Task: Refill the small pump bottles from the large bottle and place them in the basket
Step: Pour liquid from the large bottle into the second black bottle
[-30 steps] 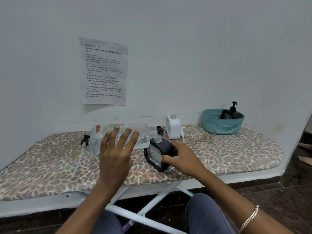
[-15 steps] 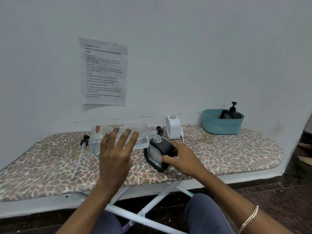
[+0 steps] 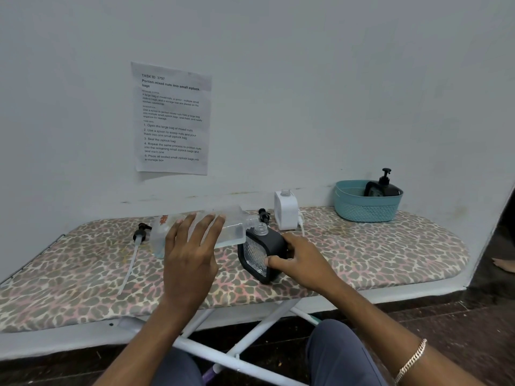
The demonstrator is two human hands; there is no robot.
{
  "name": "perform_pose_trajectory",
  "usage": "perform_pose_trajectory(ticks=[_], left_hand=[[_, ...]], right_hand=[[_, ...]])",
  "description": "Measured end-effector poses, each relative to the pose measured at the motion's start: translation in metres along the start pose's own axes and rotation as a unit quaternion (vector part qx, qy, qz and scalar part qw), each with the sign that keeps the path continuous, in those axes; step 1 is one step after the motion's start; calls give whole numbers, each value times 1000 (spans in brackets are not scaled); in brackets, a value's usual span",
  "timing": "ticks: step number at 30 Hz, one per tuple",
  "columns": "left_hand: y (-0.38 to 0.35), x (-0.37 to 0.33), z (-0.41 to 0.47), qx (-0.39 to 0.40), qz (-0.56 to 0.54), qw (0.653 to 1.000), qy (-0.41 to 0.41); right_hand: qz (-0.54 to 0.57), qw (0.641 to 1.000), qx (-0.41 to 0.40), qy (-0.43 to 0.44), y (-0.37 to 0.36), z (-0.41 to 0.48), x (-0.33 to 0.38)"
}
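My left hand (image 3: 192,254) grips the large clear bottle (image 3: 234,227), tipped on its side with its neck at the open mouth of a small black bottle (image 3: 260,250). My right hand (image 3: 298,260) holds that black bottle, tilted, on the ironing board (image 3: 376,254). A small white bottle (image 3: 285,208) without its pump stands behind. A teal basket (image 3: 367,207) at the back right holds a black pump bottle (image 3: 383,186). Loose pumps lie on the board: a black-headed one with a white tube (image 3: 138,238) at the left, another black one (image 3: 263,214) by the white bottle.
A printed sheet (image 3: 171,118) is taped to the wall behind the board. The board's white legs (image 3: 250,332) cross below, above my knees. A person's bare foot (image 3: 504,264) shows at the far right on the dark floor.
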State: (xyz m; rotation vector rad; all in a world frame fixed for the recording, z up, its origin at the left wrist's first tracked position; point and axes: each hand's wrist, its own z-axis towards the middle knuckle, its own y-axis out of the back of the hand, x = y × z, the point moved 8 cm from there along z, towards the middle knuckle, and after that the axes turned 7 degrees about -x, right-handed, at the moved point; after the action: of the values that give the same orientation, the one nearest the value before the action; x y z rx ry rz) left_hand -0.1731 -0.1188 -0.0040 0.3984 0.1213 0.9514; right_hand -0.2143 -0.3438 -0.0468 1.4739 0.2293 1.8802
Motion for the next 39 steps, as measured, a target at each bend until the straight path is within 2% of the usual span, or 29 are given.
perform_pose_trajectory(ticks=[6,9,14,18,25,39], left_hand=[[-3,14,-2,6,-47,998,50],[-1,28,0,0,-105,986,126],[-1,69,-2,-30,-228,916,328],[-12,95,-13,-29,-269,875,402],[-18,101,-21,-21,-283,862,420],[-28,99,-30,2,-260,876,407]], right_hand=[[17,1000,-3,-11,-1,0,-6],[19,1000,-4,-9,-2,1,-7],[24,1000,1,-4,-2,1,-7],[20,1000,1,3,-2,0,-6],[-1,1000,5,14,-5,0,-7],[-1,999,35,1,-13,0,-16]])
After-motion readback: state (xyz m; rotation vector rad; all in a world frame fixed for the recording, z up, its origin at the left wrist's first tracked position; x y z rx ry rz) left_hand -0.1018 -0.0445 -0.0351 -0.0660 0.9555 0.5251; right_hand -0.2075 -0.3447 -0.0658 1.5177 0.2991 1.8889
